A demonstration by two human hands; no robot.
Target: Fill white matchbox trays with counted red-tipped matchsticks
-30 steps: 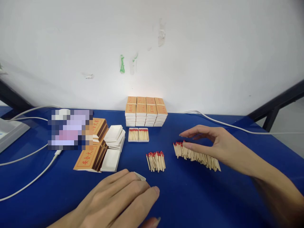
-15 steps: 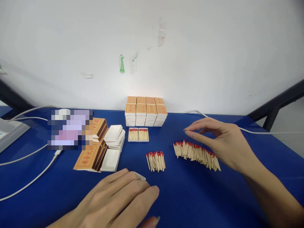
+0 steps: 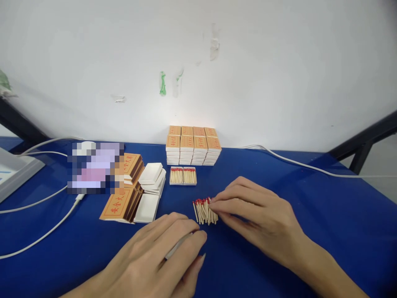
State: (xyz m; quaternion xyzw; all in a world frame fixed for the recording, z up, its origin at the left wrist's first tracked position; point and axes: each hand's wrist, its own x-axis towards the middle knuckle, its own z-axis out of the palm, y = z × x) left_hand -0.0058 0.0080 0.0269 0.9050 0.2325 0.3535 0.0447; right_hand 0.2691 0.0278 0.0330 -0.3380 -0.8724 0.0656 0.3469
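Note:
My left hand [image 3: 164, 256] is curled in the foreground around a white matchbox tray [image 3: 177, 247]; only a thin edge of it shows between the fingers. My right hand [image 3: 251, 211] has its thumb and fingers pinched together at the right side of a small pile of red-headed matches [image 3: 202, 211]. Its fingertips touch the pile, and whatever lies between them is hidden. Behind the pile, two white trays [image 3: 183, 183] filled with matches sit side by side. The larger heap of matches is covered by my right hand.
Stacked orange-topped matchboxes [image 3: 194, 143] stand against the wall. To the left are orange matchbox sleeves [image 3: 119, 205] and white trays [image 3: 147, 208]. A blurred-out phone-like object [image 3: 96, 167] with a white cable [image 3: 52, 240] lies farther left on the blue table [image 3: 310, 178].
My right hand has moved left and down, from above the larger match heap to the small pile. My left hand has shifted slightly, still curled around the tray. The view has turned a little left.

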